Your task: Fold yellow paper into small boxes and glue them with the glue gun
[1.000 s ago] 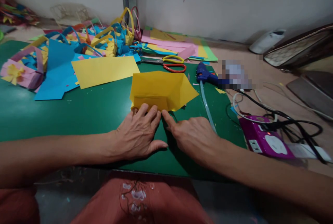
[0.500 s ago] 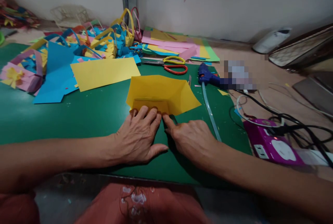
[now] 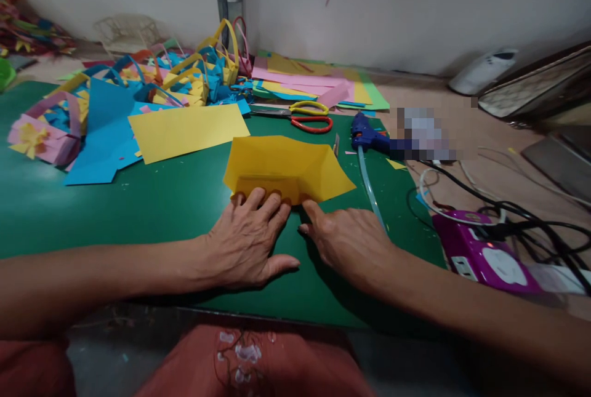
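Note:
A folded sheet of yellow paper [image 3: 286,166] lies on the green board [image 3: 184,212], its near edge turned up into a narrow flap and its far side standing a little. My left hand [image 3: 252,234] is spread flat, with the fingertips pressing on the near fold and the thumb out to the right. Just right of it, my right hand [image 3: 348,237] touches the same edge with an extended index finger; its other fingers are curled and hold nothing that I can see. Beyond the paper lie a flat pale yellow sheet [image 3: 189,132] and scissors [image 3: 309,117] with yellow and red handles.
A blue glue gun [image 3: 364,132] with a translucent glue stick lies to the right. Near it are a purple power strip [image 3: 484,252] and tangled cables. Paper baskets [image 3: 203,77] crowd the back left, beside blue paper [image 3: 108,132]. Coloured sheets [image 3: 318,80] are stacked at the back.
My right index finger has slid a short way to the right along the paper's near edge. My left hand stays pressed in nearly the same place.

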The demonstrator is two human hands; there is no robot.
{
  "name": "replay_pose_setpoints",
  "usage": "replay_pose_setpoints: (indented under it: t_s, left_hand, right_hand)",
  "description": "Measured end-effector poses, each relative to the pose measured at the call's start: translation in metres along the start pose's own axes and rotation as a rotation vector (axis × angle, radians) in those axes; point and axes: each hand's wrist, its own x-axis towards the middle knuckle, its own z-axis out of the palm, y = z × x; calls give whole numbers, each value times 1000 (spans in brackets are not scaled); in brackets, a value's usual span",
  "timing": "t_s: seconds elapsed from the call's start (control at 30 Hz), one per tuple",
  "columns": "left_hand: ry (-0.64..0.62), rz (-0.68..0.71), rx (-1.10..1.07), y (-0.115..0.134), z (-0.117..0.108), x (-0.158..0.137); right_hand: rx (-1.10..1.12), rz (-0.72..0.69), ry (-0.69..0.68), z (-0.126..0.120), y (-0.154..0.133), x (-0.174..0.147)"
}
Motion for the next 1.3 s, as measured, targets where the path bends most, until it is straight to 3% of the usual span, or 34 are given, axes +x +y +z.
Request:
replay_pose_setpoints:
  t_s: [0.8,1.03,1.3]
  left_hand:
    - [31,49,-65,-4,6,4]
    - [24,35,-61,-5,4,5]
    - [30,47,-55,-6,4,5]
  right_hand:
    - [29,-74,95,4,2,-9]
    - [39,-211,95,4,2,-19]
    - [60,-172,80,4,3,-18]
